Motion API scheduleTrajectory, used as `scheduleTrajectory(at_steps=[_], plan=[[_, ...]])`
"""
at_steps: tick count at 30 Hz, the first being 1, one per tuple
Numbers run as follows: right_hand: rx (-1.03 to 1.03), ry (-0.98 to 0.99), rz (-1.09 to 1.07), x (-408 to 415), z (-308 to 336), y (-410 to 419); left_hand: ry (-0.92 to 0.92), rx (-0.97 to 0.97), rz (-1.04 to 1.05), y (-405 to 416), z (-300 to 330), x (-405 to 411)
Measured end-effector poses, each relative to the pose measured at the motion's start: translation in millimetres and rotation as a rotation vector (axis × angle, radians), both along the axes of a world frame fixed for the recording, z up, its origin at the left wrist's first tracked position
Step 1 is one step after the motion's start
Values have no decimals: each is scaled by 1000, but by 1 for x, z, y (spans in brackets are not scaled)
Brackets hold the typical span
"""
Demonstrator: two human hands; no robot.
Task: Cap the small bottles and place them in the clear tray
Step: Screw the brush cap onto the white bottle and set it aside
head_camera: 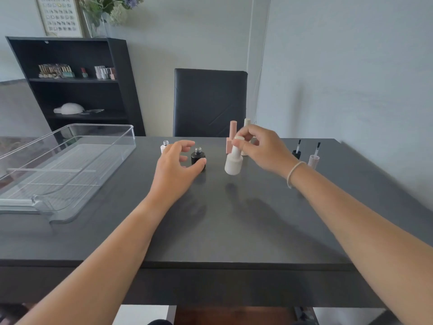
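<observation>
The right hand (260,148) pinches the cap of a white bottle (233,160) between thumb and fingertips, closed firmly on it; the bottle hangs tilted, its base just above the tabletop (234,231) near the middle of the far edge. The left hand (178,165) is spread and curved, fingers apart, its thumb touching the side of an uncapped black bottle (198,157) that stands upright on the tabletop; the fingers arch over it without closing. Just behind the left hand, near the far edge, stands an uncapped white bottle (164,146), partly hidden. Behind the right hand a capped pink bottle (231,137) and a cream-capped bottle (246,123) stand together at the far edge. Toward the far right corner, a black cap (297,151) and a pale pink cap (314,158) stand with their brushes pointing up. The clear tray (70,174) sits at the left edge of the tabletop with no bottles in it.
</observation>
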State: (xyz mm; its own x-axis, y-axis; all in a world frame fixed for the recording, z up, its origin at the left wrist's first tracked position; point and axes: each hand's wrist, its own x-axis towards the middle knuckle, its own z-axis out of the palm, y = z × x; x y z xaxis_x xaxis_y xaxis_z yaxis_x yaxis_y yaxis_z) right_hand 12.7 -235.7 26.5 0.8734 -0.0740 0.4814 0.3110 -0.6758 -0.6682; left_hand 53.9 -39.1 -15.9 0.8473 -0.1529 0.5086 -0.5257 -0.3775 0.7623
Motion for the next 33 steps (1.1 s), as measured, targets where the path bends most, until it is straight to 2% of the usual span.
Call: scheduleTrajectory(at_steps=[6, 19, 33], plan=[[-89, 56, -45, 44, 20, 12, 184, 138, -10, -3, -4, 29], [-434, 154, -224, 92, 22, 21, 178, 106, -65, -8, -16, 49], [-485, 127, -313, 107, 13, 21, 177, 98, -84, -9, -16, 50]])
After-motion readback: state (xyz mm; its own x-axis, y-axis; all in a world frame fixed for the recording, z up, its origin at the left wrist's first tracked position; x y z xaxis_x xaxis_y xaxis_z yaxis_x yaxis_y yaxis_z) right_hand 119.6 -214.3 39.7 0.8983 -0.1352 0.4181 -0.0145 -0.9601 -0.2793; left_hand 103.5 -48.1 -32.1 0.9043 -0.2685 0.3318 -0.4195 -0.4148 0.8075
